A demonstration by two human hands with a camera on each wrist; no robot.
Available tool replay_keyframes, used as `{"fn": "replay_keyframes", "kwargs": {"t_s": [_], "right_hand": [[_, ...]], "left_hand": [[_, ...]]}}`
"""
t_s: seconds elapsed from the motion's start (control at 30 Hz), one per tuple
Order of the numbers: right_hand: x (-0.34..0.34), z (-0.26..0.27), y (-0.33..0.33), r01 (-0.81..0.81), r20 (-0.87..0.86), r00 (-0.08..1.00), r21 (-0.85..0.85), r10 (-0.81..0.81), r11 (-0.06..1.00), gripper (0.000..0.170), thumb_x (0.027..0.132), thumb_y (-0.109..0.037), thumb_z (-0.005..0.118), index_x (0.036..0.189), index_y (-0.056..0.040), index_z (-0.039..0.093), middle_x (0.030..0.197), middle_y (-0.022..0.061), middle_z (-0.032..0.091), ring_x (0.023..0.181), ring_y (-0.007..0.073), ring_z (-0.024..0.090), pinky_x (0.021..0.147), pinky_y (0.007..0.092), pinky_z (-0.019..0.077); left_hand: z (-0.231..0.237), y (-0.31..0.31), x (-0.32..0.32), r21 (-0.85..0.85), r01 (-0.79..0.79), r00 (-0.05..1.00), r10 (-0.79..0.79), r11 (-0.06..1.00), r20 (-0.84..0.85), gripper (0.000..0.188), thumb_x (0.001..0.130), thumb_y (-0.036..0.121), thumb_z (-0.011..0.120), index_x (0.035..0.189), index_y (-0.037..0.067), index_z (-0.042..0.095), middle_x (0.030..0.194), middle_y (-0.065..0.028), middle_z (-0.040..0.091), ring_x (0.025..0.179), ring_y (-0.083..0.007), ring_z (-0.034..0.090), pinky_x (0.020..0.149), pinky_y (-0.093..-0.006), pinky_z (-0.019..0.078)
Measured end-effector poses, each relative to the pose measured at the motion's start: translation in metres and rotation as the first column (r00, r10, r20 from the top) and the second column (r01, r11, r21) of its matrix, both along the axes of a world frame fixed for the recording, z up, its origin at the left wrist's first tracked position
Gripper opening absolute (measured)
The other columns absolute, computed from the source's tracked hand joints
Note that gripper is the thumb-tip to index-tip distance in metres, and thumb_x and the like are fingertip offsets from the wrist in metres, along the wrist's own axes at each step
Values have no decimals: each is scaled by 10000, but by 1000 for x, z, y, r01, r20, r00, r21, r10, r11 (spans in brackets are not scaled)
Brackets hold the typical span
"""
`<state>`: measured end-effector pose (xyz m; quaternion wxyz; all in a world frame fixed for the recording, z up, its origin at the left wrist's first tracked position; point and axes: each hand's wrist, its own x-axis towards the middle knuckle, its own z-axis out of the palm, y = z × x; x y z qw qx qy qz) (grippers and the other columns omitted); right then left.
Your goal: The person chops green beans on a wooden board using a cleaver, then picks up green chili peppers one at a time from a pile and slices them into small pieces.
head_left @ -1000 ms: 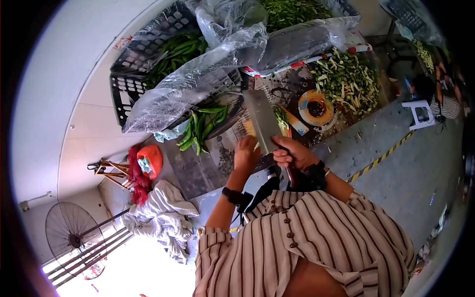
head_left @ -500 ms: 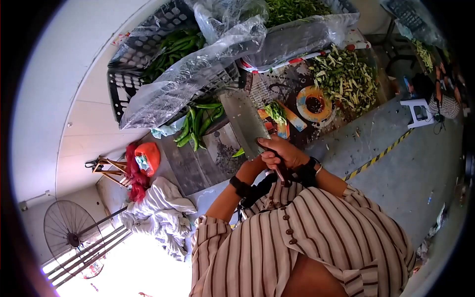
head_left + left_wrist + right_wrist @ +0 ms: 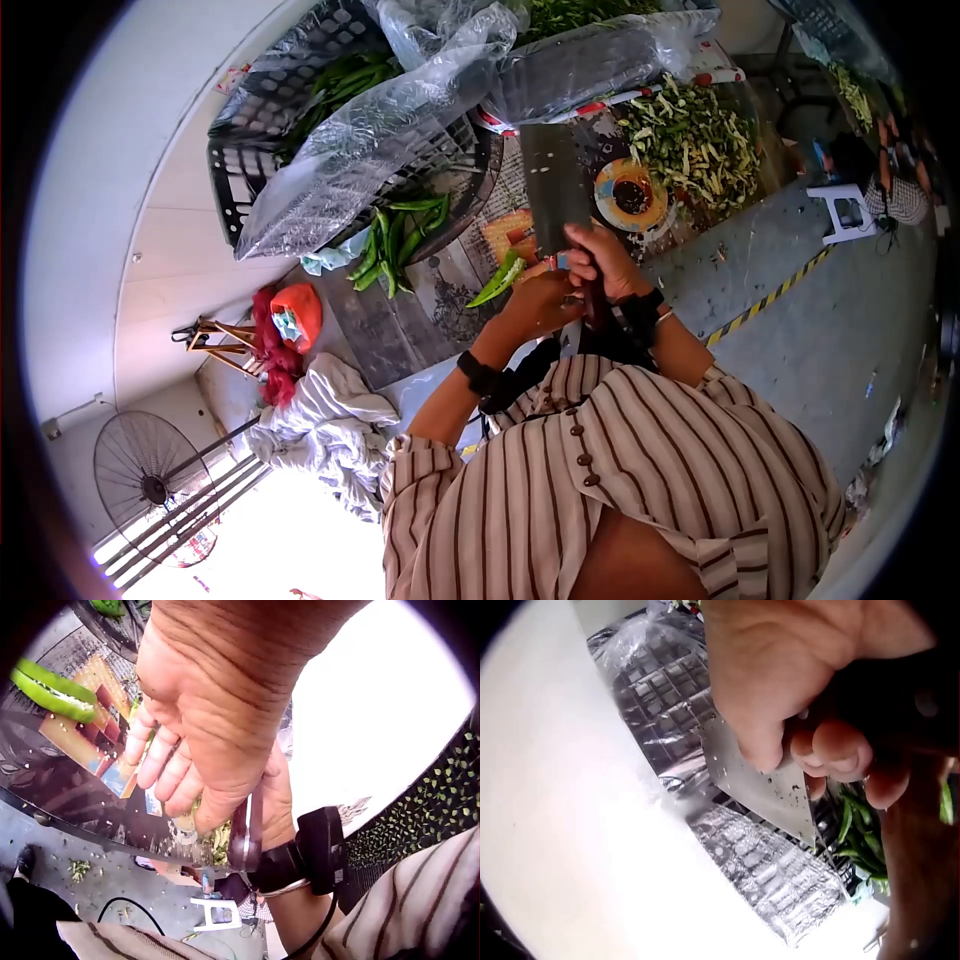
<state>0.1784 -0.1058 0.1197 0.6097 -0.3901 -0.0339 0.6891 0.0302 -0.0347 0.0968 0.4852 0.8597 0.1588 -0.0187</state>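
A cleaver (image 3: pixel 553 185) points away from the body, its dark handle in the curled fingers of the right hand (image 3: pixel 603 262). Bits cling to its broad blade (image 3: pixel 769 799) in the right wrist view. Beside the handle is the left hand (image 3: pixel 540 303), its fingers extended and loosely bent in the left wrist view (image 3: pixel 210 705); whether they touch the handle, I cannot tell. A slit green pepper (image 3: pixel 497 280) with pale seeds showing lies on the table left of the blade, apart from the left hand in the left wrist view (image 3: pixel 56 694).
Whole green peppers (image 3: pixel 393 245) lie left on the table (image 3: pixel 400 335). Chopped pieces (image 3: pixel 695 150) are heaped at the right. Plastic-lined crates (image 3: pixel 240 185) with peppers stand behind. A white stool (image 3: pixel 848 216) is on the floor at right, near another person's arms. An orange bag (image 3: pixel 297 310) is at left.
The cleaver has swung from pointing left to pointing straight away from the body. The left hand has moved forward beside the handle, and the slit pepper is now more fully in view.
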Motion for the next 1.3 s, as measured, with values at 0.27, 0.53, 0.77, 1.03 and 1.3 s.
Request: {"fn": "replay_keyframes", "kwargs": {"t_s": [0.27,0.53,0.77,1.03,1.3], "right_hand": [[22,-17,-32,116,52,992,-73,-112,991,259,884,-319,541,747,-129,429,550,-46,385,409,65,382,466,273,401],[3,-35,-45,-42,331,937,-206,110,978,207,877,-239,538,818,-47,492,565,-15,417,421,85,418,436,282,416],[-12,-38,-48,-204,490,812,-272,318,941,284,853,-229,544,650,-47,466,524,7,451,405,89,457,391,264,398],[-22,-51,-48,-202,546,768,-289,334,936,272,834,-233,532,673,-22,474,499,37,487,338,109,465,311,238,338],[-25,-54,-50,-169,558,778,-255,288,952,245,829,-208,539,711,-3,478,508,27,470,347,110,464,320,251,346]], "left_hand": [[-30,31,-44,377,-478,845,533,794,-51,247,724,173,616,948,69,604,983,-133,571,941,-315,549,777,-382,453],[-63,38,-57,282,-493,812,552,823,-189,292,693,196,631,948,56,609,888,-174,610,828,-338,591,719,-395,469],[-70,34,-67,248,-556,786,599,793,-154,359,691,257,636,969,31,606,884,-219,587,832,-365,579,724,-417,456],[-73,20,-83,327,-547,795,601,771,-86,280,711,214,624,913,23,591,940,-227,558,871,-379,559,722,-441,446],[-79,15,-84,374,-559,760,638,740,-127,236,740,195,614,868,4,556,744,-178,603,672,-336,598,598,-423,461]]}}
